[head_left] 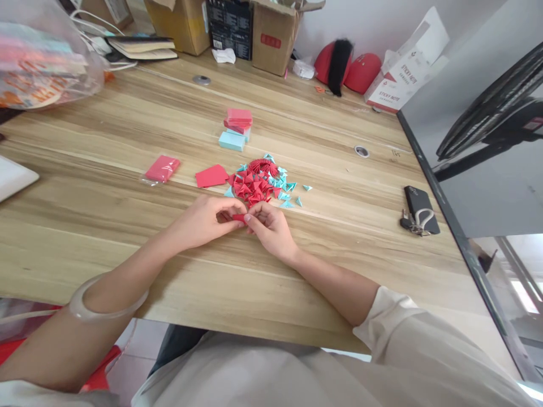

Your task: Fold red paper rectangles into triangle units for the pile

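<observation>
Between my two hands is a small strip of folded red paper (238, 217). My left hand (211, 219) pinches its left end between thumb and fingers. At its right end, my right hand (271, 227) grips it with thumb and forefinger. Just beyond my fingertips lies a pile of folded red paper triangles (253, 186), with light blue paper triangles (280, 182) around its right side. A ring of joined red pieces (263, 166) rests at the back of the pile. Loose red paper sheets (211, 176) lie to its left.
Farther left is a wrapped red paper pack (163, 169). Red packs (238, 117) and a light blue paper stack (232, 141) stand behind the pile. Cardboard boxes (274, 39) line the back. A black case with keys (421, 210) lies right; a plastic bag (46, 62) sits left.
</observation>
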